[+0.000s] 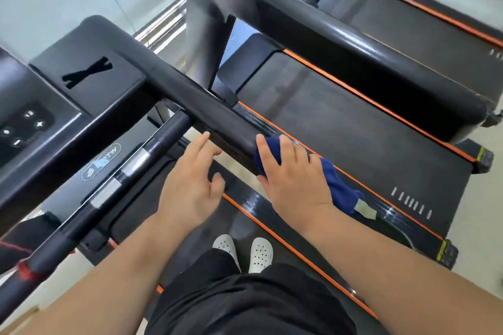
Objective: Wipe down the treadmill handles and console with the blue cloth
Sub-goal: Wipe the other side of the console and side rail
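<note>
Cloth [337, 185], blue, 1 item, bunched at the near end of the padded side handle [206, 109], with a loose tail and a pale tag hanging off toward the belt [340, 128] of the treadmill alongside. Right hand [292, 179]: we have it pressed palm-down over the cloth, fingers curled around the end of the handle, clamped on the fabric so that it bears against the padding; we judge this grip suits dragging the cloth along the bar. Left hand [190, 182]: fingers spread and holding nothing, hovering just beside the same handle, fingertips near its underside; whether they touch it we cannot tell. We take it to be placed there to steady us or to brace the bar. Crossbar [130, 166], 1 item, slimmer, with 3 silver sensor patches, running below the handle toward the console [35, 114]; the console sits at the left with 4 lit buttons, well apart from the cloth. Second treadmill handle [353, 46], farther off, belonging to the neighbouring machine. White shoes [245, 250], 2, standing on the belt between the arms. Status, as we judge it: handle wiping in hand at the near end; crossbar and console not yet reached by the cloth.
</note>
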